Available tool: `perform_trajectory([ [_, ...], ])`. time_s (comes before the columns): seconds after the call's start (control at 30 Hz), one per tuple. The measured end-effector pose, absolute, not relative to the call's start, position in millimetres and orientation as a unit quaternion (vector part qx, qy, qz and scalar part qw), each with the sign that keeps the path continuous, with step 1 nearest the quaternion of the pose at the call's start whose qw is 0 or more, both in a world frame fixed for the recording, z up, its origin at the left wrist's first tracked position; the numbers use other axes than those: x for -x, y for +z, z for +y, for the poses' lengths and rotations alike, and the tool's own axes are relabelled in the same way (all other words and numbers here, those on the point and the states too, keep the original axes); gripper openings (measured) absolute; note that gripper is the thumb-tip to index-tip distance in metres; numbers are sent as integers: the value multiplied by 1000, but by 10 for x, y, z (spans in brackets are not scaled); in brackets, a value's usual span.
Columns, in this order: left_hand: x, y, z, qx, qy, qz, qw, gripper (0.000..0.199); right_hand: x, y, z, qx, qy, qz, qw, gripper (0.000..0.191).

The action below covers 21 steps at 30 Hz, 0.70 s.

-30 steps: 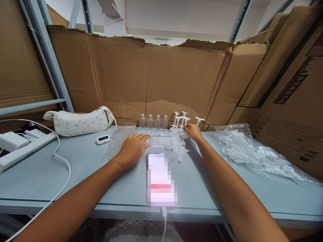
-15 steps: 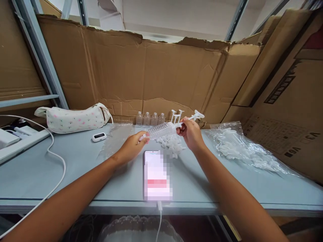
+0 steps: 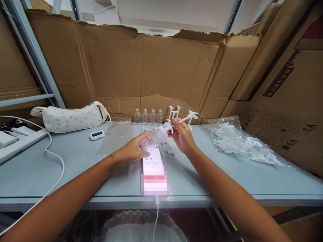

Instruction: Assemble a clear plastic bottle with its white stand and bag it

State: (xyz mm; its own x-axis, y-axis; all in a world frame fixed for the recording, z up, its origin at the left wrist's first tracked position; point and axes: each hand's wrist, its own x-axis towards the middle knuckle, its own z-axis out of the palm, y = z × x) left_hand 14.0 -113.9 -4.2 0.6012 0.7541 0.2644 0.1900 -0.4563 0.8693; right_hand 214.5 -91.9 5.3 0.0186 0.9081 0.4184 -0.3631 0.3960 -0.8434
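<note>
Between my hands is a clear ribbed tube [image 3: 153,139], tilted, with a white collar at its upper right end. My left hand [image 3: 132,147] is wrapped round its lower left end, thumb underneath. A thin white stem [image 3: 183,119] with a flared T-shaped head runs up and right from the collar. My right hand [image 3: 183,136] pinches that stem close to the collar. Just below and behind lie small white plastic pieces [image 3: 169,147], partly hidden by my hands. More white T-headed parts [image 3: 174,111] stand behind them. The phone [image 3: 154,183] lies below the tube.
Several small clear bottles [image 3: 148,117] stand in a row before the cardboard wall [image 3: 121,67]. A clear bag of white parts [image 3: 234,139] lies right. To the left are a flowered pouch [image 3: 73,117], a small white device [image 3: 97,135], a flat plastic bag [image 3: 117,134] and a power strip [image 3: 22,143].
The tube has come lower and nearer, over the top of the phone. My left hand has shifted its grip from the white tip to around the tube, and the right hand has moved left.
</note>
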Motion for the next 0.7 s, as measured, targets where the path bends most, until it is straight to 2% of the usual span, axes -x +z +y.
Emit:
perform_trajectory([
  [0.27,-84,-33,-1097,-794,349,305,393,54,-2099,56,-1005,248,506,-562,606,40],
  [0.33,-81,-34,-1106,-822,356,320,309,55,-2096,35,-1000,253,518,-560,596,40],
  [0.53,-69,-47,-1176,-872,288,391,-64,55,-2066,-14,-986,296,559,-512,581,39],
  [0.7,-32,-63,-1179,-857,256,364,-261,54,-1992,-13,-1002,311,606,-440,585,36],
])
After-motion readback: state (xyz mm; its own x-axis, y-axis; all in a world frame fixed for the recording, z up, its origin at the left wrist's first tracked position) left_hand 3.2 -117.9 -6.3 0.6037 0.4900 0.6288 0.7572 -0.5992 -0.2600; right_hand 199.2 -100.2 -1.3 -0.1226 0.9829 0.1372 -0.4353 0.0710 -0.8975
